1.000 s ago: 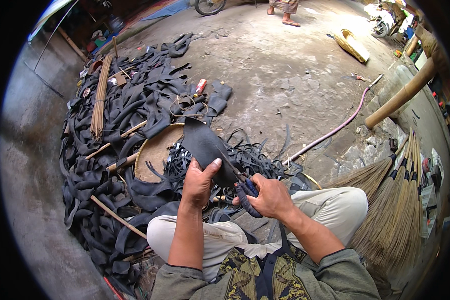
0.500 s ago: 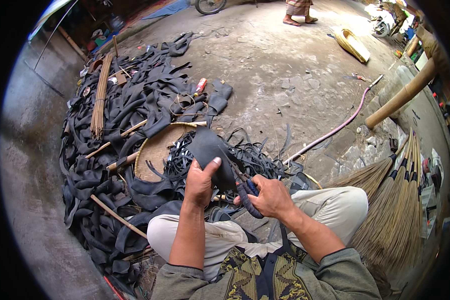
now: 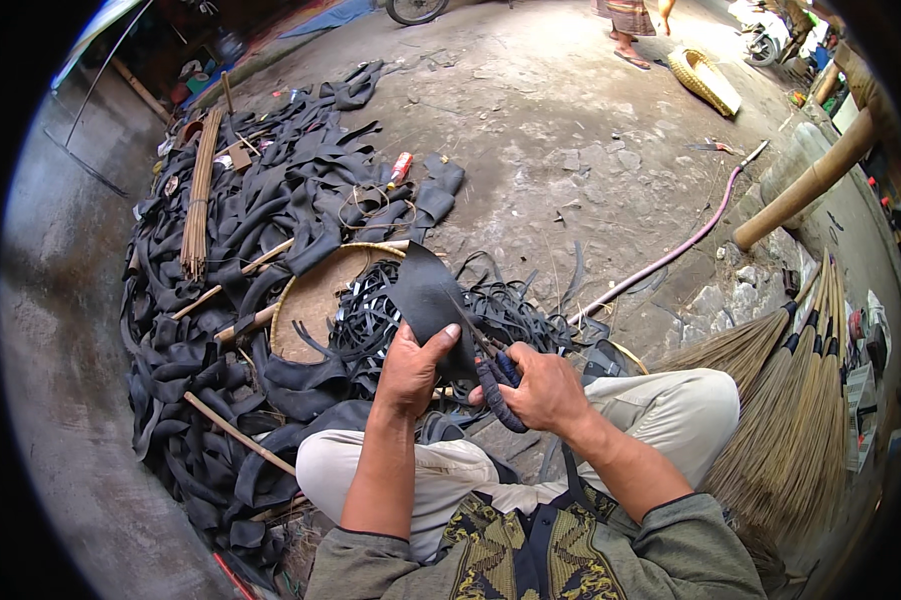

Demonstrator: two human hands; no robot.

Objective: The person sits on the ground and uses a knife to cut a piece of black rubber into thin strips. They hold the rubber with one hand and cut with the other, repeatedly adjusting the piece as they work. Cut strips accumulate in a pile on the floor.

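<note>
Between my hands is a curved piece of black rubber sheet (image 3: 426, 298). My left hand (image 3: 410, 368) grips its near edge, thumb on top. My right hand (image 3: 545, 388) is closed around scissors (image 3: 498, 385) whose handles are wrapped in dark material. Their blades point up and away along the right edge of the rubber, partly hidden by it. Just beyond, a round woven tray (image 3: 305, 315) bears a tangled heap of thin black rubber strips (image 3: 365, 305), and more strips spill to the right.
Rubber scraps (image 3: 290, 200) pile up on the left, with a stick bundle (image 3: 202, 195) on top. Grass brooms (image 3: 785, 400) lie at right, near a slanted bamboo pole (image 3: 810, 185). A pink pole (image 3: 685, 245) and a woven basket (image 3: 703, 82) lie beyond; a person's legs (image 3: 627, 40) stand behind.
The rubber sheet has tilted and shifted slightly right with my left hand. The scissors have moved little. In the background the person has stepped to the right.
</note>
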